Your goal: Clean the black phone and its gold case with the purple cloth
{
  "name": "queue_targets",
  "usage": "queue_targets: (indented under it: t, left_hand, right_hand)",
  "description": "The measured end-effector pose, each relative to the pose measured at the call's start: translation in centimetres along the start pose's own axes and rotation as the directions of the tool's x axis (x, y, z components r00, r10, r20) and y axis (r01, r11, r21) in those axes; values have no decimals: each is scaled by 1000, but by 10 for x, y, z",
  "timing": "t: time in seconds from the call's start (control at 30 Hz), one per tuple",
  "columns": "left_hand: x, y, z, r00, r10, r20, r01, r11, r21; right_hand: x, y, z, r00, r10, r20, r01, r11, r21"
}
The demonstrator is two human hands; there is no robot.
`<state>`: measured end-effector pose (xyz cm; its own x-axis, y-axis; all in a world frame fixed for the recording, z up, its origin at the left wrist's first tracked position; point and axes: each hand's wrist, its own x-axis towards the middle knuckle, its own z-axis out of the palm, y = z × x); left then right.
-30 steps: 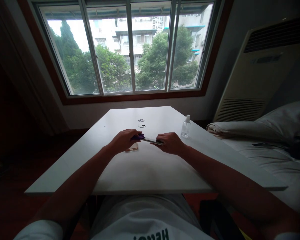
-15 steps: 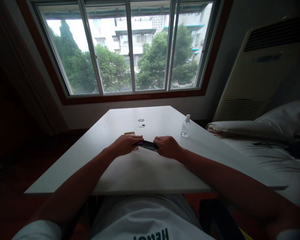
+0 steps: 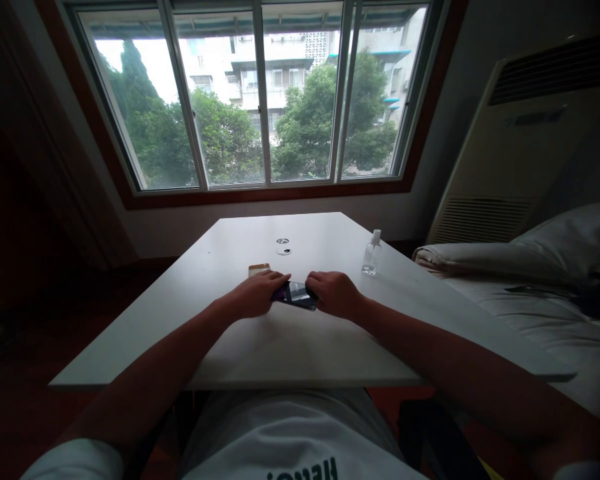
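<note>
A dark, glossy phone point(image 3: 300, 295) is held between my two hands above the white table point(image 3: 260, 357), its face tilted up and catching a pale reflection. My right hand point(image 3: 336, 293) is closed around its right end, thumb and fingers gripping the edge. My left hand point(image 3: 254, 293) is closed at the left end, fingers pressed over it. A small purple patch point(image 3: 280, 293) shows under the left fingertips; whether it is a separate thing I cannot tell. Behind that hand lies a flat gold-edged object point(image 3: 259, 268), partly covered.
A clear bottle point(image 3: 371, 253) with a white cap stands right of my right hand, near the table's right edge. Round black-and-white markings point(image 3: 283, 247) lie farther back. Beyond the table's right side is a bed point(image 3: 485, 287) with light covers.
The phone's face has tipped more toward me and now shows a pale reflection. My left hand has shifted slightly, and the gold-edged object behind it is still partly hidden.
</note>
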<state>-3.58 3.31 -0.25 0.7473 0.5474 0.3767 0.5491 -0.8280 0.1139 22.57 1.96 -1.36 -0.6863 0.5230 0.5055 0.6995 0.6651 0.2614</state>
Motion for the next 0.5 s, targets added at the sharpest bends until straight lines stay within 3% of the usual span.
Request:
queue_targets:
  t: [0.27,0.5]
  left_hand:
    - [4,-1,-1,999,-31,-23,28,994,-110]
    - [3,5,-10,999,-39,-38,36,997,-70]
  right_hand:
    - [-1,1,2,993,118,4,-118,990,83]
    - [-1,1,4,978,206,-32,-193,953,232]
